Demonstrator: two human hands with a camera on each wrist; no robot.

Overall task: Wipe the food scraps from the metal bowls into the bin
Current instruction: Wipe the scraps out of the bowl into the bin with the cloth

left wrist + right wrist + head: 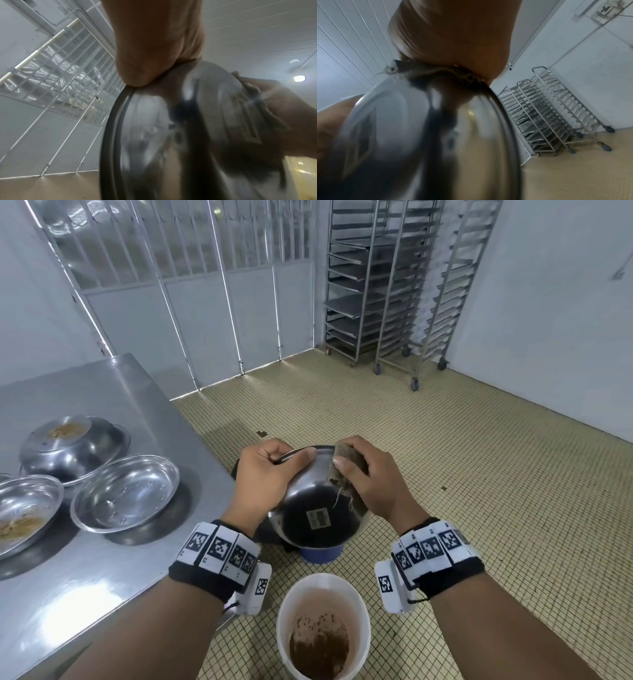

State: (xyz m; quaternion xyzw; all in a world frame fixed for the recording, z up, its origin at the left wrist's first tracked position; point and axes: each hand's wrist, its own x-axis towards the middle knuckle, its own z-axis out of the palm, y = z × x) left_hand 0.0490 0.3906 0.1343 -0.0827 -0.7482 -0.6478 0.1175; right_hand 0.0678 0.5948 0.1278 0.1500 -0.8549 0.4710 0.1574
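A metal bowl [308, 494] hangs tilted over the floor, its base and a label facing me. My left hand [274, 467] grips its left rim, thumb over the edge. My right hand [359, 474] holds a brownish frayed cloth [346, 457] pressed on the bowl's upper right rim. Below and nearer to me stands a white bin [322, 590] with brown scraps at its bottom. The left wrist view shows the bowl [154, 135] close up and blurred, with the cloth [248, 86] behind it. In the right wrist view the cloth [445, 75] lies between my palm and the bowl [402, 135].
A steel table [102, 577] at the left carries an overturned bowl [72, 446] with scraps on its base, an empty bowl [126, 494] and one with scraps [24, 508]. A blue container [322, 554] sits under the held bowl. Wheeled tray racks [394, 285] stand at the far wall.
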